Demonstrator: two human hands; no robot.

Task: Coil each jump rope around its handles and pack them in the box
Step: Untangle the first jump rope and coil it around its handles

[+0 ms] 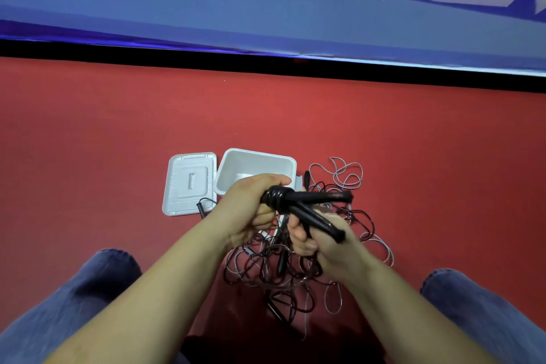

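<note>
I hold a black jump rope [307, 207] over the floor, its cord wound in a tight coil around the two handles at one end. My left hand [251, 210] grips the coiled end. My right hand [319, 239] grips one handle lower down, while the other handle sticks out to the right. The open white box [280, 164] stands just behind my hands. A tangle of loose black and grey ropes [280, 269] lies on the red floor under and right of my hands.
The white box lid [189, 183] lies flat to the left of the box, with a black handle [202, 207] at its near edge. My knees in blue jeans [88, 289] frame the pile. A blue banner wall [266, 23] runs behind.
</note>
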